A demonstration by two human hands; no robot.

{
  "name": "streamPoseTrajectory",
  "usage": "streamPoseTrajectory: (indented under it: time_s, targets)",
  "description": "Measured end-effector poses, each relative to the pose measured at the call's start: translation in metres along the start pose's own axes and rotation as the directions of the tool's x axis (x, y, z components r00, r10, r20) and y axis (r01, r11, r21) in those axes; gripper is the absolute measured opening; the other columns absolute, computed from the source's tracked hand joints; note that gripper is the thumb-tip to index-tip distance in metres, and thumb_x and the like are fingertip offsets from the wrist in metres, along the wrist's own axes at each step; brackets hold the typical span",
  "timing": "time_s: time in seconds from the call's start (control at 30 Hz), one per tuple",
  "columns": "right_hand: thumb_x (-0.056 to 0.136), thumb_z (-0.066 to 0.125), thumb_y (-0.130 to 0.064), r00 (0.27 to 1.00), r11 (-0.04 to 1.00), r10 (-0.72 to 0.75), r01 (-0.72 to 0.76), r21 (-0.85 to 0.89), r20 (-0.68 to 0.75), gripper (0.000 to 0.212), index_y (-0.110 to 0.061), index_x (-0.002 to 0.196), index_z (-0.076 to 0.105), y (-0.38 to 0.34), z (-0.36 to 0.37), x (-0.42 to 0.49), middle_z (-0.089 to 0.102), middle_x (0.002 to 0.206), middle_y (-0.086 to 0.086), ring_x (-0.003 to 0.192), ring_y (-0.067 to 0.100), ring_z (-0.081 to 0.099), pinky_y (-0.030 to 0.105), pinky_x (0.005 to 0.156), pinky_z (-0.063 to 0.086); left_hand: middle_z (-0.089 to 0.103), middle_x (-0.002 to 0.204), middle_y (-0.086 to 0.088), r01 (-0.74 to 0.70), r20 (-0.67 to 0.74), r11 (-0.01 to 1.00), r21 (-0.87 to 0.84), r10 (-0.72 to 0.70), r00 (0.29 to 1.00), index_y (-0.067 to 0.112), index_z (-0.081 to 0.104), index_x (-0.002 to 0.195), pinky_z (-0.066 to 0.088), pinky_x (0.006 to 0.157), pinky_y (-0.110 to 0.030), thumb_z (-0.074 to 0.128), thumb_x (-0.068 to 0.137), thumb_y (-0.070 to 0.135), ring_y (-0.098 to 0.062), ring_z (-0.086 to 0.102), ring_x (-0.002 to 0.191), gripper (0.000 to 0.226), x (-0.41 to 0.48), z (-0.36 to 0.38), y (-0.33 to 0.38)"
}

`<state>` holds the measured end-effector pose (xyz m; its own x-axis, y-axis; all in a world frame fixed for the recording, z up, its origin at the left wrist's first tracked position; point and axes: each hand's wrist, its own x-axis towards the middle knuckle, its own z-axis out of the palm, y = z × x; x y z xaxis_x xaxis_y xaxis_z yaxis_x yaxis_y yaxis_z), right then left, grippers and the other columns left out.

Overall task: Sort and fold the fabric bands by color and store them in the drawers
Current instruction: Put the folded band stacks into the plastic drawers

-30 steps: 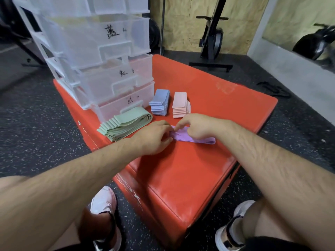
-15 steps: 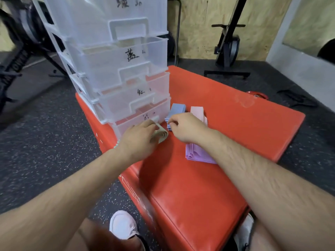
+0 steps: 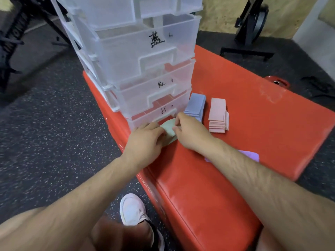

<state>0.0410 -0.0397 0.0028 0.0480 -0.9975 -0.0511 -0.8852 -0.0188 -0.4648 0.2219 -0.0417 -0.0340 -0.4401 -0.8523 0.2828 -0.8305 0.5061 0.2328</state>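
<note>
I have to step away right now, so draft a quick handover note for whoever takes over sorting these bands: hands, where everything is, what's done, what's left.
Hands: the left hand and right hand both grip the green bands, right in front of the bottom drawer.
Where: the blue stack and pink stack sit on the red box beside the drawers. The purple bands lie nearer, partly hidden under the right forearm.
Done: blue and pink are folded and stacked.
Left: finish folding the green bands, then store each colour. No bands show inside the drawers.
</note>
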Motion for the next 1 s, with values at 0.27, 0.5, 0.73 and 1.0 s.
streamPoseTrajectory:
  time_s: [0.27, 0.5, 0.73, 1.0]
  targets:
    - [0.082, 0.070, -0.039, 0.982, 0.992, 0.049, -0.068, 0.102, 0.180, 0.072, -0.022, 0.144, 0.037, 0.012, -0.010, 0.013, 0.060, 0.126, -0.001, 0.106, 0.015, 0.060, 0.026, 0.084, 0.043, 0.059, 0.107, 0.009, -0.087, -0.031, 0.987, -0.136, 0.083, 0.996, 0.023, 0.063, 0.106, 0.043, 0.081, -0.034, 0.068, 0.079, 0.031, -0.018, 0.058, 0.098, 0.028, 0.004, -0.009, -0.007]
    - [0.069, 0.074, -0.035, 0.963, 0.988, -0.150, 0.143, 0.051, 0.223, 0.047, -0.032, 0.112, 0.056, 0.022, -0.017, 0.006, 0.050, 0.110, -0.015, 0.100, 0.005, 0.054, 0.026, 0.089, 0.046, 0.047, 0.143, 0.000, -0.090, 0.166, 0.990, -0.112, 0.108, 0.980, 0.018, 0.038, 0.146, 0.038, 0.108, -0.037, 0.060, 0.082, 0.058, -0.021, 0.048, 0.130, 0.079, -0.001, -0.010, -0.011]
    - [0.082, 0.068, -0.031, 0.900, 0.931, -0.358, 0.365, 0.018, 0.250, 0.073, -0.038, 0.145, 0.031, 0.039, -0.024, -0.010, 0.045, 0.134, -0.017, 0.114, 0.001, 0.051, 0.020, 0.094, 0.044, 0.055, 0.118, 0.001, -0.142, 0.182, 0.988, 0.052, 0.131, 0.975, 0.020, 0.036, 0.149, 0.051, 0.087, -0.040, 0.049, 0.085, 0.065, -0.025, 0.058, 0.105, 0.079, -0.010, -0.003, 0.000]
    - [0.079, 0.067, -0.030, 0.918, 0.936, -0.351, 0.349, 0.042, 0.186, 0.047, -0.031, 0.123, 0.048, 0.035, -0.021, -0.024, 0.054, 0.116, -0.013, 0.103, 0.009, 0.056, 0.030, 0.091, 0.047, 0.060, 0.117, 0.003, -0.125, 0.199, 0.988, 0.093, 0.104, 0.974, 0.021, 0.041, 0.143, 0.050, 0.088, -0.036, 0.051, 0.082, 0.057, -0.023, 0.062, 0.104, 0.071, -0.015, -0.017, 0.010]
